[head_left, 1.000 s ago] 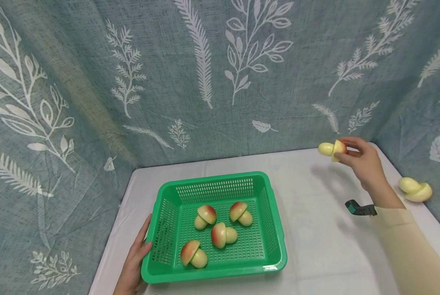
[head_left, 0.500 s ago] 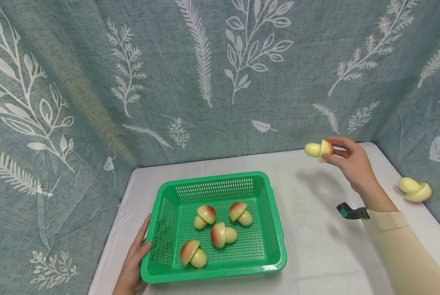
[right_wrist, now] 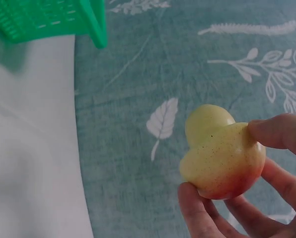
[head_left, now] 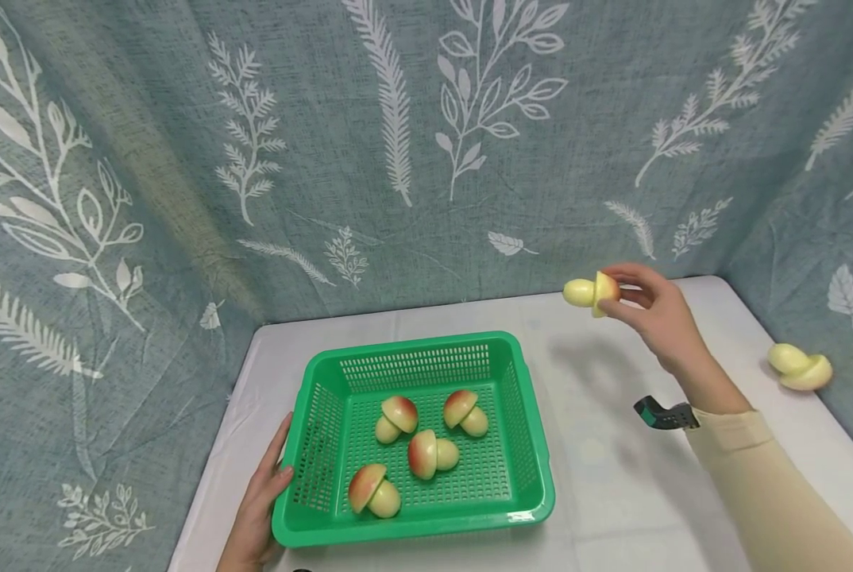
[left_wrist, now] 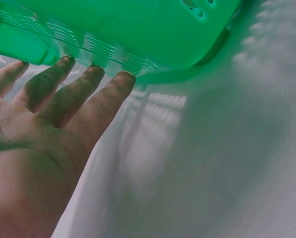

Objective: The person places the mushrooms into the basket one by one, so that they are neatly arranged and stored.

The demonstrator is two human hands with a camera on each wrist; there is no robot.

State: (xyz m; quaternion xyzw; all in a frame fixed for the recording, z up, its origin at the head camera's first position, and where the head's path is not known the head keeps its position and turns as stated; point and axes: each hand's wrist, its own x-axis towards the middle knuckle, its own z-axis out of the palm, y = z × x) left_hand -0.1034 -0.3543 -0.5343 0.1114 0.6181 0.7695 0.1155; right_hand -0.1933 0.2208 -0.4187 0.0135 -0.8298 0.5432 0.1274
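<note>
My right hand (head_left: 648, 310) pinches a toy mushroom (head_left: 579, 292) by its red-and-yellow cap, holding it above the back right of the table. Its pale stem points left in the head view. Thumb and fingertips close round the cap of this mushroom (right_wrist: 222, 161) in the right wrist view. At the left side of a green plastic basket (head_left: 541, 445), my left hand (head_left: 255, 508) touches the outer wall. The left wrist view has that hand's fingers (left_wrist: 101, 106) stretched out, tips against the slotted wall. Several mushrooms, one a red-capped mushroom (head_left: 423, 454), lie inside the basket.
Another toy mushroom (head_left: 800, 367) lies at the table's right edge, against the cloth. White covering spreads over the table (head_left: 612, 492). A blue-green leaf-patterned curtain (head_left: 426, 238) encloses the back and both sides.
My right hand has moved left with the mushroom in its fingers, away from the right edge. The left hand, the basket and the mushrooms in it have stayed in place.
</note>
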